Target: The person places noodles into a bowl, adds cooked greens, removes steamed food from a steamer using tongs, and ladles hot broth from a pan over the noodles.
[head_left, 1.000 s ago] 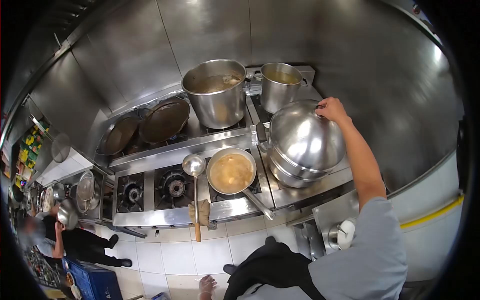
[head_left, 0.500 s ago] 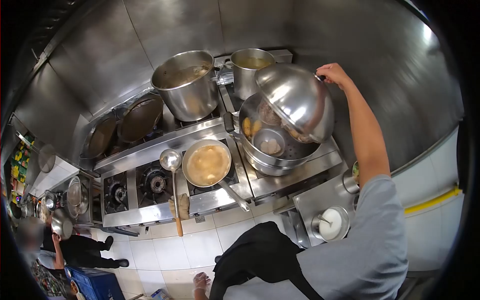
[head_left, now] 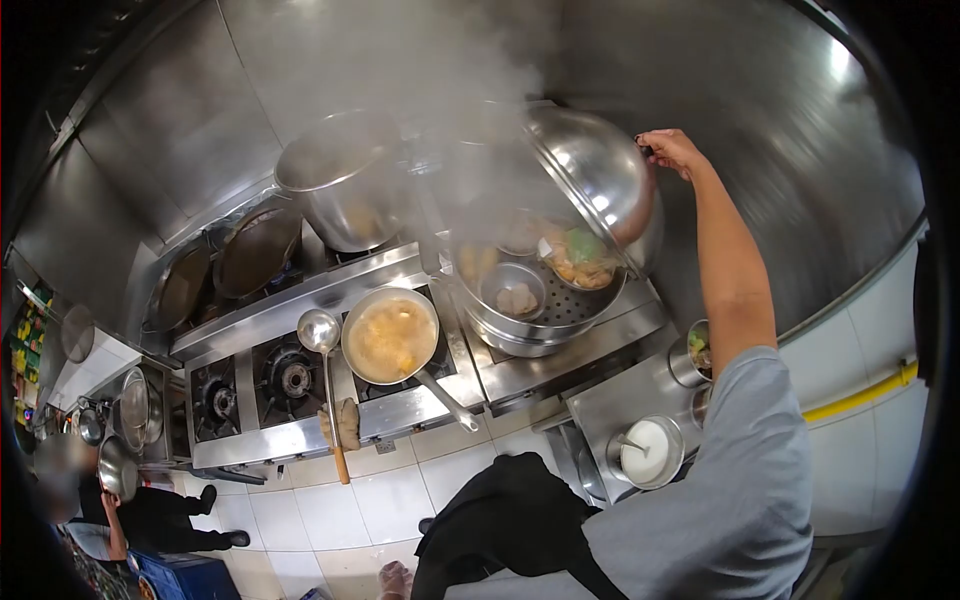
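So the right hand point(head_left: 676, 154) has its fingers wrapped around the black knob point(head_left: 645, 150) of the big domed lid point(head_left: 598, 172). The left hand point(head_left: 395, 580) is down at the bottom edge, too cut off and blurry to tell what its fingers are doing, nearest the floor tiles point(head_left: 340, 560). The lid is tipped up on its side over the far right part of the steamer point(head_left: 528, 347), which sits at the right end of the stove.

For doing this well, imo: a firm grip on the knob, dome side toward the forearm like it is here, so the steam point(head_left: 450, 70) rolls off toward the wall. Wrist and face should stay out of it, and the rim needs to clear the food bowl point(head_left: 585, 275) right beside it. Drips could be annoying too.

Count, going outward: one lid, one steamer, at least three bowls in it (haze hides the rest), one pan point(head_left: 392, 335) of broth, one ladle point(head_left: 320, 332), one folded cloth point(head_left: 343, 424), two bare front burners point(head_left: 291, 379), one big stockpot point(head_left: 352, 205), two dark woks point(head_left: 258, 252), one white-filled container point(head_left: 650, 453), and one other person point(head_left: 150, 517) with a metal bowl point(head_left: 118, 468).
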`<state>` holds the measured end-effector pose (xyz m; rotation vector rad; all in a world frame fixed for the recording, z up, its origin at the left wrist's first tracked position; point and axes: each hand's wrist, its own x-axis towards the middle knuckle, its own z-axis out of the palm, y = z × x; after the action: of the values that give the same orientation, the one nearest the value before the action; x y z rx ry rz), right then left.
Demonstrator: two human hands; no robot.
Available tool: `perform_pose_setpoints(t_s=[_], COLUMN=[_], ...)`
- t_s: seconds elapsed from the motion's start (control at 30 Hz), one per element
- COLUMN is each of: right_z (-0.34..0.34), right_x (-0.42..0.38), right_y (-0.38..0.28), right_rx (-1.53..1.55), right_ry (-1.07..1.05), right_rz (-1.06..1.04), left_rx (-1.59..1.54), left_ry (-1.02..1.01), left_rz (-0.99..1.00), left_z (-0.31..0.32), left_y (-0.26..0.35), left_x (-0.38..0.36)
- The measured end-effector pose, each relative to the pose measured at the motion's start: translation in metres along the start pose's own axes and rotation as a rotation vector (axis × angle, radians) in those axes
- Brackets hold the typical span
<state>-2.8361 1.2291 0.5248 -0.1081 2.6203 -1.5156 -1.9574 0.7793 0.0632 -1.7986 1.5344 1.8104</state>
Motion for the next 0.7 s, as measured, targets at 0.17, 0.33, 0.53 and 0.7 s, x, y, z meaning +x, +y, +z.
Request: perform_pose_setpoints(t_s=[0.17,0.33,0.53,0.7], right_z=[-0.004,-0.006,0.0,0.005], right_x=[-0.011,-0.017,-0.02,-0.016], right_y=[-0.004,-0.003,-0.006,-0.006], right_rx=[-0.081,-0.077,-0.099,-0.136], right_ry=[0.047,0.067,0.058,0.044], right_rz=[-0.016,-0.034,-0.071,-0.119], left_rx=[-0.049,-0.038,0.013,0.085], left_ry=[-0.08,-0.076,0.036,0.031], left_rz=[0.033,0.011,-0.016,0.078], left_z=[-0.001,0.004,0.016,0.008], left_y=[0.0,0.003,0.037,0.017], left_x=[0.016,0.016,-0.028,-0.012])
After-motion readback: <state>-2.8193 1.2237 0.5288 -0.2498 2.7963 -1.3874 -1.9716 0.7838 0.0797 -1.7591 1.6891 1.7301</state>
